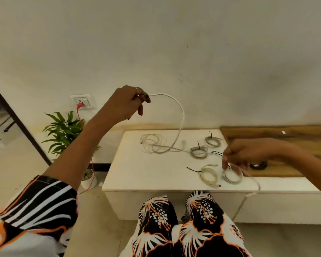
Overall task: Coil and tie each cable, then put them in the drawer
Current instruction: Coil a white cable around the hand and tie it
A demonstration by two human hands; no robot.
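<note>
My left hand [130, 102] is raised above the low white cabinet [137, 175] and pinches one end of a white cable [182, 115]. That cable arcs down into a loose pile [152, 143] on the cabinet top. My right hand [248, 153] hovers low at the right and holds another stretch of pale cable [256, 184] that trails over the front edge. Several coiled cables tied with black ties lie on the top: one at the back [213, 141], one in the middle [199, 152], a yellowish one [208, 176] and one [232, 177] under my right hand.
A wooden surface [278, 134] adjoins the white top at the right, with a dark object [258, 165] partly hidden by my right hand. A potted plant [65, 132] stands at the left, below a wall socket [82, 102] with a red cord. My knees are close to the cabinet front.
</note>
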